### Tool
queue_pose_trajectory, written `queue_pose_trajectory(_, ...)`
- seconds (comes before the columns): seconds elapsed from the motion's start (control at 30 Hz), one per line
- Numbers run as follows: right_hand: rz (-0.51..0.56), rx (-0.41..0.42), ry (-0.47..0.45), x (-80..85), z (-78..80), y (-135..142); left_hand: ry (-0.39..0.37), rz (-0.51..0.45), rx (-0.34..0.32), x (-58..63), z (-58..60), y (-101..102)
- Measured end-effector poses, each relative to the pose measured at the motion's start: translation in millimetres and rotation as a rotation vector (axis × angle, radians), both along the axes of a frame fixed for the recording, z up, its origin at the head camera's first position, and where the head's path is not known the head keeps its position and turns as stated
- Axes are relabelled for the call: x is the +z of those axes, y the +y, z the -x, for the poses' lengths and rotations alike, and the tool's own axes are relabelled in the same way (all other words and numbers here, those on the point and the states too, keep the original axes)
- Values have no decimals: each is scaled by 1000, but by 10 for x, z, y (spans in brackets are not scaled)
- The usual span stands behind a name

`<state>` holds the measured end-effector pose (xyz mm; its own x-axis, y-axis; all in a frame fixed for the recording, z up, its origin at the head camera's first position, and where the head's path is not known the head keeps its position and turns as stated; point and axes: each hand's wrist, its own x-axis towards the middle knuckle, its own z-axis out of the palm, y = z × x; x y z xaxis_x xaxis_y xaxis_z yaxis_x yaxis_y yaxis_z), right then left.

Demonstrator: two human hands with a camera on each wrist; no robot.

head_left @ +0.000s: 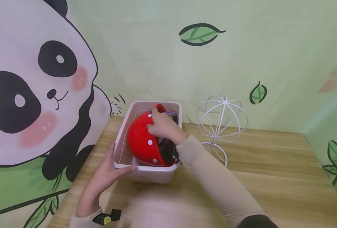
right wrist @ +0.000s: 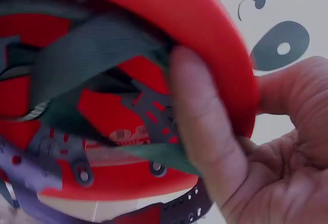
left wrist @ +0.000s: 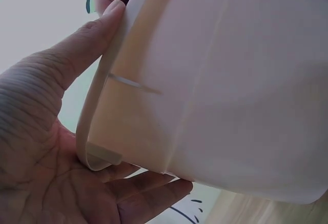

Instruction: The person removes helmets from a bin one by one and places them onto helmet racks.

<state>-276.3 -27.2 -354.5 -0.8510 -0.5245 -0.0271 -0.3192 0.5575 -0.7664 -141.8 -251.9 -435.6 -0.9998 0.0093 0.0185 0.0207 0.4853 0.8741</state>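
Inside the white bin (head_left: 154,175): red helmet (head_left: 141,136), gripped at its edge (right wrist: 230,55) by the right hand (head_left: 164,126).
Head view: helmet lies tilted, opening rightward; left hand (head_left: 108,171) grips the bin's near-left corner. Left wrist view: thumb (left wrist: 89,42) laps the bin's rim (left wrist: 88,114). Right wrist view: one digit (right wrist: 197,101) inside the edge; helmet probably stiff, light, slick. Hold by the edge, not the dark straps (right wrist: 87,55).

The helmet (head_left: 140,137) looks glossy plastic, its straps (right wrist: 87,55) cloth, the bin (head_left: 152,176) smooth plastic, the tabletop (head_left: 271,164) wood-grained.
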Motion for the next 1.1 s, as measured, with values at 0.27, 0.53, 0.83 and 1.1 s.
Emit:
queue_pose_trajectory(0.27,578,-164,-89,437,-108,412,14,18,-24,1,-27,-41)
queue_pose_trajectory(0.53,1335,-209,57,1014,-493,1404,52,-43,-64,-28,18,-36)
queue_pose_trajectory(0.83,1634,-409,229,593,-526,2248,74,8,-37,31,-23,-82)
queue_pose_trajectory(1.1,1681,-389,194,274,-511,2376,45,19,-27,-3,-13,-35)
